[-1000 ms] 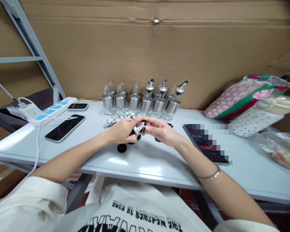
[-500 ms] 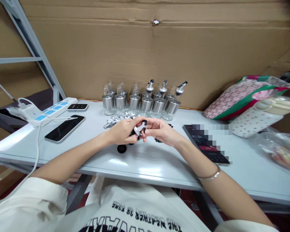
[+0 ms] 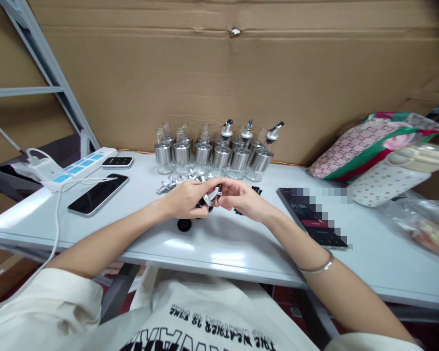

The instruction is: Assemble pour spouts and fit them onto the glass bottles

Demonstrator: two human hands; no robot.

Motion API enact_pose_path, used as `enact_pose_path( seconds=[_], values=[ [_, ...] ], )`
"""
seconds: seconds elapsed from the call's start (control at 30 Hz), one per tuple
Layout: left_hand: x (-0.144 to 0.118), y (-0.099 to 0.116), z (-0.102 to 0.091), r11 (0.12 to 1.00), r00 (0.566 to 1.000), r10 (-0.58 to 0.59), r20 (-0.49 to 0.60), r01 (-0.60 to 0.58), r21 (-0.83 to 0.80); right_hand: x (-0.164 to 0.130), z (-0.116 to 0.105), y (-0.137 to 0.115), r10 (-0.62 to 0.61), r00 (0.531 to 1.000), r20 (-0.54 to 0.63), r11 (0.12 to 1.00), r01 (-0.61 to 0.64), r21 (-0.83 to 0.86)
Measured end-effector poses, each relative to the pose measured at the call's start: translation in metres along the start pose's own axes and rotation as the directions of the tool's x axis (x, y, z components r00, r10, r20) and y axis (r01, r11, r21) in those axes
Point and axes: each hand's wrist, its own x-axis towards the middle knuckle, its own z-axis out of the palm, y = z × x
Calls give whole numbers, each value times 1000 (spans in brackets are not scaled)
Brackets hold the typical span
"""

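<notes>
Two bare hands, left hand and right hand, pinch a small silver-and-black pourer spout between fingertips just above the white counter. Light, rigid and probably slick, it seems best held by its black stopper; a loose black round cap lies just below the grip.

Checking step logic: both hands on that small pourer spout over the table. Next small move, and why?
Probably seat it on an open bottle: both hands, left hand and right hand, pinch the pourer spout, and only three bottles in the cluster carry spouts, e.g..
</notes>
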Motion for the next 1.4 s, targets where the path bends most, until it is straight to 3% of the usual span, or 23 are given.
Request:
enact_pose_path(
  seconds=[0.13, 0.37, 0.6, 0.77, 0.93, 1.03, 1.27, 1.4],
  values=[
    [0, 2, 2, 1000, 1000, -9, 11, 9, -1, 1, 4, -4, 12, 1000, -6, 999, -12, -41],
    [0, 7, 7, 992, 994, 46, -104, -58, -112, 0, 8, -11, -45, 999, 30, 997, 47, -56],
    [-5, -3, 6, 978, 997, -63, -42, 53, -200, 1, 1, -7, -17, 996, 86, 998, 22, -59],
    [-4, -1, 7, 962, 979, -202, 35, 205, -178, 3, 3, -3, -90, 996, 22, 995, 91, -37],
    [-2, 2, 4, 972, 985, -101, 138, 128, -197, 3, 3, -2, -55, 998, 27, 996, 57, -64],
    [-1, 2, 3, 985, 977, -102, 188, 126, -120, 5, -2, 0, -3, 998, 66, 998, 7, -58],
    [-3, 4, 8, 985, 985, -147, 86, 154, -74, 7, -10, 6, 60, 990, 125, 998, -61, 4],
    [-4, 4, 12, 988, 995, -97, 33, 100, -119, 6, -10, 7, 48, 995, 93, 997, -53, 56]
  ],
)
